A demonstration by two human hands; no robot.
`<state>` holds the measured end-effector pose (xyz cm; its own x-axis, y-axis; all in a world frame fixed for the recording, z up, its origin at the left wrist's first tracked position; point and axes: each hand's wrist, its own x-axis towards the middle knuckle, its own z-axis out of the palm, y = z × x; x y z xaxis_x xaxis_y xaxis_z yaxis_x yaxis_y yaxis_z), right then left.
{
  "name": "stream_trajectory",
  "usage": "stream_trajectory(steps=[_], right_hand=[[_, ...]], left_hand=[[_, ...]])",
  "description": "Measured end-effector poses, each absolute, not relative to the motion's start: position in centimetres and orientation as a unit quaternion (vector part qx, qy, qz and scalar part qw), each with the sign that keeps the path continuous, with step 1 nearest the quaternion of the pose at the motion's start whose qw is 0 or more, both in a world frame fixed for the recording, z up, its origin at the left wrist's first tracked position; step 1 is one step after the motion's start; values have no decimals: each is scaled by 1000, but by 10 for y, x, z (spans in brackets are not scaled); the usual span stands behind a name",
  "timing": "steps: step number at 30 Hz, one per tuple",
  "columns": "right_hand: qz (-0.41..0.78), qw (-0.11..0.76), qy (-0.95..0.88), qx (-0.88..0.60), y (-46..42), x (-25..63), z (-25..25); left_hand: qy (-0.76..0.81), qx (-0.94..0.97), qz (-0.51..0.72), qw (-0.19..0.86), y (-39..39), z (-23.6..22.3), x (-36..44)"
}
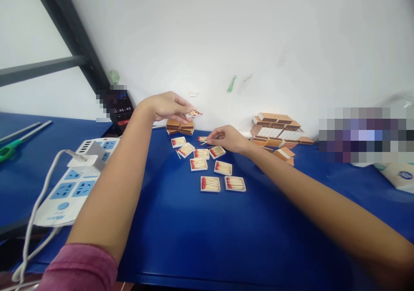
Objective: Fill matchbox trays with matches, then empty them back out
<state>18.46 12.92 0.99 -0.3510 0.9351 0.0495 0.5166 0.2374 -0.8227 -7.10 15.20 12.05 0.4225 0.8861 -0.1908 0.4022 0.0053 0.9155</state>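
Up by the wall, my left hand [170, 107] pinches a small matchbox tray [195, 113] with red-headed matches in it, tilted on its edge. It hovers over a stack of closed matchboxes [180, 126]. My right hand [226, 138] is lower, fingers closed at a few matches [202, 140] near the tabletop; whether these lie loose or in a tray is hard to tell. Several open trays full of matches [210, 184] lie in front of both hands. One loose match [178, 154] rests beside a tilted tray [186, 150].
Right of my right hand, matchbox sleeves [274, 131] are piled against the wall. A white power strip [61, 196] with a cable lies at the left, beside a phone showing a timer [123, 109]. Green-handled scissors [11, 150] are far left; a tissue pack [396, 174] is at right.
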Motion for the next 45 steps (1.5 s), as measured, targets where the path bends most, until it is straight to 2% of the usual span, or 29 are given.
stream_trajectory(steps=[5,12,17,23,25,27,30,32,35,45], right_hand=[[260,235,-792,-500,132,192,18],[234,60,-842,-482,139,189,41],[235,22,-855,-462,143,179,44],[237,85,-859,-445,141,167,38],[234,142,-848,-454,138,164,37],[301,230,-799,-467,135,163,38],[480,337,-665,-463,129,162,39],[556,353,-610,-441,124,164,38],[608,359,-578,-410,118,166,34],[631,406,-505,-427,119,172,34]], left_hand=[[486,672,226,511,152,119,-70],[473,670,226,525,154,117,-71],[469,676,223,523,155,116,-71],[481,658,236,528,157,114,-71],[482,646,249,538,159,111,-70],[483,633,255,548,161,107,-68],[482,624,239,567,163,102,-65],[474,622,226,580,164,99,-63],[472,616,221,591,167,95,-61],[434,609,209,630,170,77,-40]])
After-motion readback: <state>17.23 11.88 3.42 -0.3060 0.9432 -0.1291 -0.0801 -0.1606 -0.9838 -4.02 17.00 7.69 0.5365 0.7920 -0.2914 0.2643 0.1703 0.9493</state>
